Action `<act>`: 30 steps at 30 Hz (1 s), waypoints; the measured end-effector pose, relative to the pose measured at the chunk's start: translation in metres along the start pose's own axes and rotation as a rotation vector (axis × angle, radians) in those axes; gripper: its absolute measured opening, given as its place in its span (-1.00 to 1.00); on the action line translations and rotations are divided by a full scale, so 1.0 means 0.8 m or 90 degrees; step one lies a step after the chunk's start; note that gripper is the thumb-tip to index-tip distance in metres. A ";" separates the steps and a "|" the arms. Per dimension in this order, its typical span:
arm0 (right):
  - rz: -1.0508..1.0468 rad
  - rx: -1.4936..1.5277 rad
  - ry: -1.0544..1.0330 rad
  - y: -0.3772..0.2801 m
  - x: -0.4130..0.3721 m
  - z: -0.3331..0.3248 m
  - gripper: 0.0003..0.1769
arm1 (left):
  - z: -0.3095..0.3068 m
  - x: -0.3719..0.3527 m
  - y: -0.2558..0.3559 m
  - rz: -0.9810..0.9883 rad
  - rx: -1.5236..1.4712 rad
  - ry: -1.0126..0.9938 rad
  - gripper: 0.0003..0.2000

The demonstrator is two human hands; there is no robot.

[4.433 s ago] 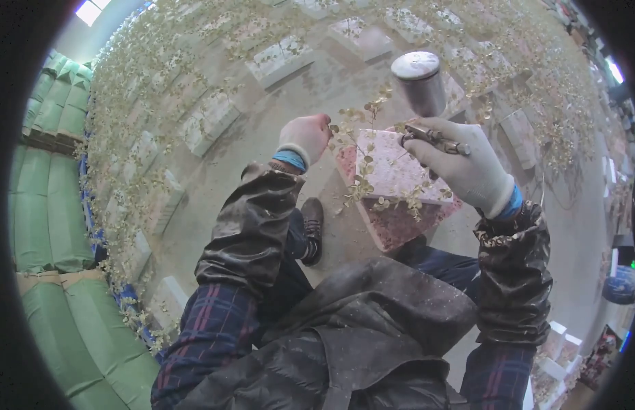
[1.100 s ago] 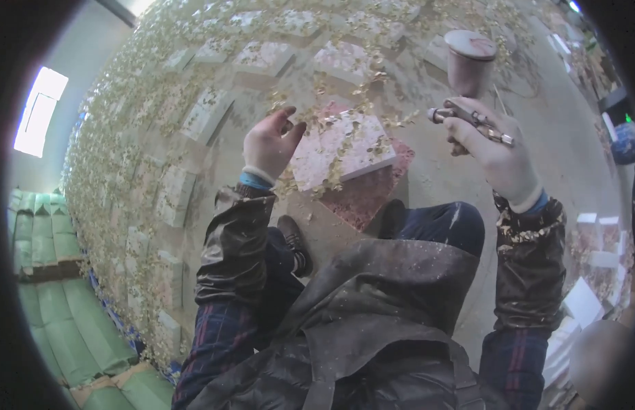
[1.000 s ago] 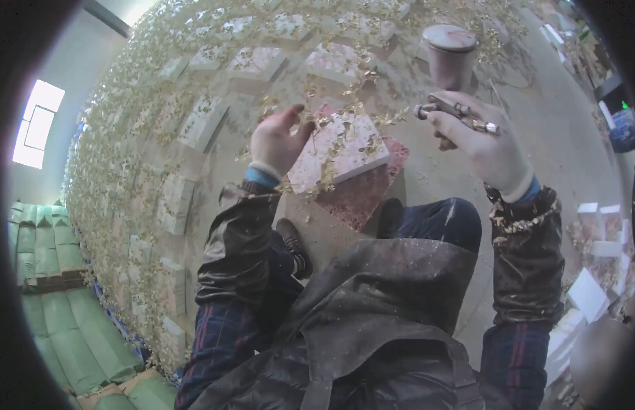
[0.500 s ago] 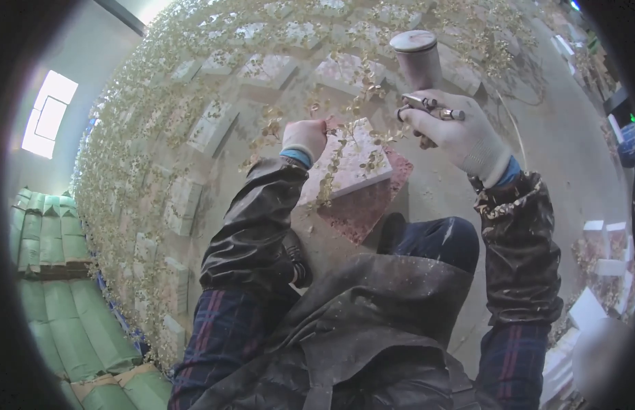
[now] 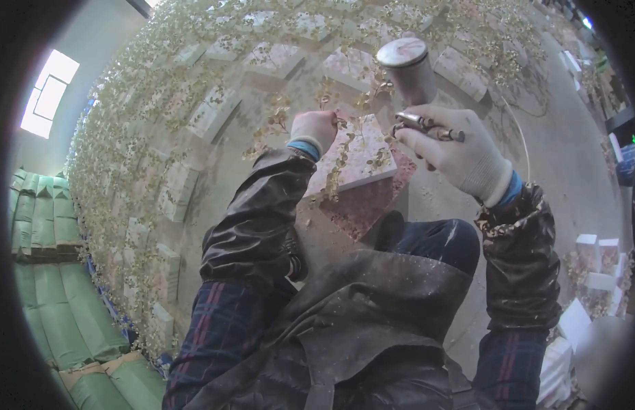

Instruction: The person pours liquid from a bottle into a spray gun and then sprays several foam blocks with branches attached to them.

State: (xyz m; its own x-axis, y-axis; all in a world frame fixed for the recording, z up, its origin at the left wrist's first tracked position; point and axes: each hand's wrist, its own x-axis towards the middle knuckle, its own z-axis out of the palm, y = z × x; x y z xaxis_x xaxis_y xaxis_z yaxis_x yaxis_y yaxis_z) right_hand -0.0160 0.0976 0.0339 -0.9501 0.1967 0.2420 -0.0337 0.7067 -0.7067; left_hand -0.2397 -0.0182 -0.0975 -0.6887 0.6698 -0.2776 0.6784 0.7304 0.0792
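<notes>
My right hand [image 5: 467, 150], in a white knit glove, is closed around a spray gun [image 5: 414, 76] whose round lidded cup stands above the fist. At the middle, my left hand [image 5: 313, 130] is closed on the stem of a leafy sprig [image 5: 340, 160]. Small golden-beige leaves hang from it and spread to both sides of the fist. Below the sprig lies a pale foam-like block [image 5: 362, 150], resting on a speckled reddish block [image 5: 358, 210]. The spray gun is just right of the sprig, apart from it. The stem's lower part inside my left fist is hidden.
Rows of pale blocks [image 5: 215, 113] bearing leafy sprigs fill the floor ahead and left. Stacked green bundles [image 5: 71, 314] stand at left. A thin hose [image 5: 521, 133] runs along the floor at right, near more white blocks [image 5: 599, 281].
The spray gun and my right hand have moved slightly left and down, closer to the sprig. My left hand has shifted a little right, still gripping the stem.
</notes>
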 end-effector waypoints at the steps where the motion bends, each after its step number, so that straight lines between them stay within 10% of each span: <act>1: 0.003 0.001 0.003 0.000 0.000 0.002 -0.86 | 0.002 0.002 -0.001 0.000 -0.006 0.007 -0.67; 11: 0.108 -0.054 -0.140 -0.011 0.003 0.030 -0.71 | -0.014 -0.003 0.008 -0.017 -0.023 -0.031 -0.70; 30: 0.081 -0.041 0.148 0.005 -0.150 -0.038 -0.74 | -0.003 -0.042 0.065 0.237 -0.185 0.279 -0.70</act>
State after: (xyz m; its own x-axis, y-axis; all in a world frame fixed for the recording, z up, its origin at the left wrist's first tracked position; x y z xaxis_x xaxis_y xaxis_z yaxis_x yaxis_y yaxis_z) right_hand 0.1076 0.0976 0.0224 -0.8488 0.4318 0.3052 0.1085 0.7071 -0.6987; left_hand -0.1819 -0.0025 -0.0816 -0.5026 0.8331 0.2310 0.8377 0.4034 0.3680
